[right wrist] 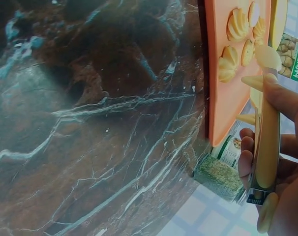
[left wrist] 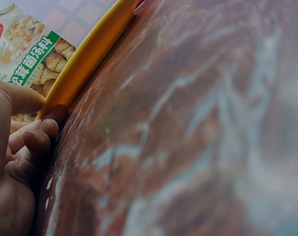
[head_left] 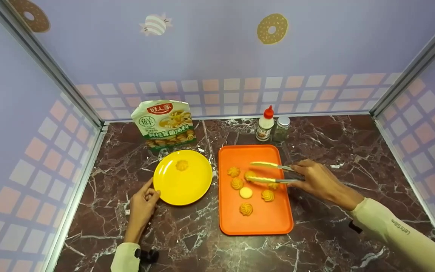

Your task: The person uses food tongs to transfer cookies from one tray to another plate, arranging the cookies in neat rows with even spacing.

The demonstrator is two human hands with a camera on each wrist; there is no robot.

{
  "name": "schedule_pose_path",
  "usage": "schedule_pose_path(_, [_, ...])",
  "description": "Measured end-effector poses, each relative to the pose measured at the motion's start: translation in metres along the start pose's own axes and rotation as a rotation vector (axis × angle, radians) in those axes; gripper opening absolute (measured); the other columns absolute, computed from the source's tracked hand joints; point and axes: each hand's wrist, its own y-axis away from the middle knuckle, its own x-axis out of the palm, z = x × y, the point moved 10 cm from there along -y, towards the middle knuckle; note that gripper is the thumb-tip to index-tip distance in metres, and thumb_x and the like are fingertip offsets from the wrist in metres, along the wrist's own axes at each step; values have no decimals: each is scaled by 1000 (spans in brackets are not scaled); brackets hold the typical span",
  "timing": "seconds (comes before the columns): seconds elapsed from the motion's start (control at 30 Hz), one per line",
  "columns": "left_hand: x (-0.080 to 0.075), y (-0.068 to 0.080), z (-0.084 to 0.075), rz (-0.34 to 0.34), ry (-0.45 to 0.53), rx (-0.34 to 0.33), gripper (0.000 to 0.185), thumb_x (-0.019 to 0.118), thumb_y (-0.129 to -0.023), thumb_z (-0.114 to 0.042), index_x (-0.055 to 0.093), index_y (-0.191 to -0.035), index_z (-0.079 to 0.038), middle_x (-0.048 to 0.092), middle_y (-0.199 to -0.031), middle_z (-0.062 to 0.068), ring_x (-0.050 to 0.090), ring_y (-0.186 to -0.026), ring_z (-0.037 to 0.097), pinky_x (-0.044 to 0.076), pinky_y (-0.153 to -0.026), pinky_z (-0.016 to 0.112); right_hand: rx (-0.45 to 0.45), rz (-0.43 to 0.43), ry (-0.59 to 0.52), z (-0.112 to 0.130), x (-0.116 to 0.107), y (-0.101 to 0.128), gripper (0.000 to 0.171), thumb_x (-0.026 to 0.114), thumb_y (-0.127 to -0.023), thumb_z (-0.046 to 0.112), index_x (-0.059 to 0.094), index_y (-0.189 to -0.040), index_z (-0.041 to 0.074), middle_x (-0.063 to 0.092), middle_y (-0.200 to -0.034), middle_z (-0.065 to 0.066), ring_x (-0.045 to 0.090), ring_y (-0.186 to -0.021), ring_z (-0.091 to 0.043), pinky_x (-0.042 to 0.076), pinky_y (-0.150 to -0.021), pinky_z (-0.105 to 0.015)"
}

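Tongs (head_left: 274, 172) in head view: right hand (head_left: 315, 180) grips them, tips open over the cookies (head_left: 246, 208) on the orange tray (head_left: 274, 223); left hand (head_left: 144, 202) pinches the yellow plate (head_left: 198, 185) rim, one cookie already on it. Left wrist: fingers (left wrist: 38, 132) curled on the plate edge, so it looks steadied. Right wrist: tongs clamped in the fist above the tray; squeeze gently, or the cookie probably crumbles.

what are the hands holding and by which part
The right hand grips tongs near their hinged end; the left hand holds the yellow plate by its rim.
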Motion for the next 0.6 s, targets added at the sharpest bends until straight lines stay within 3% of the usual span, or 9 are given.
schedule_pose_path(0.27, [1, -1, -1, -25, -23, -36, 55, 70, -104, 3, 57, -158, 3, 68, -85, 26, 44, -49, 5, 38, -43, 16, -19, 25, 3, 1, -2, -1, 45, 98, -85, 24, 83, -118, -3, 76, -105, -15, 73, -83, -26, 66, -68, -45])
schedule_pose_path(0.5, [3, 7, -26, -4, -12, -43, 55, 67, -105, 6, 53, -158, 9, 66, -85, 29, 46, -50, 5, 39, -44, 16, -36, 64, 16, 3, -1, -4, 47, 98, -85, 26, 82, -118, -3, 77, -106, -18, 75, -88, -33, 68, -73, -50])
schedule_pose_path(0.6, [2, 4, -18, -5, -26, -44, 55, 67, -105, 5, 52, -159, 9, 68, -86, 28, 47, -51, 6, 40, -44, 16, -42, 78, 25, 4, -1, -5, 48, 98, -84, 26, 83, -119, -3, 76, -102, -16, 73, -82, -29, 67, -69, -47])
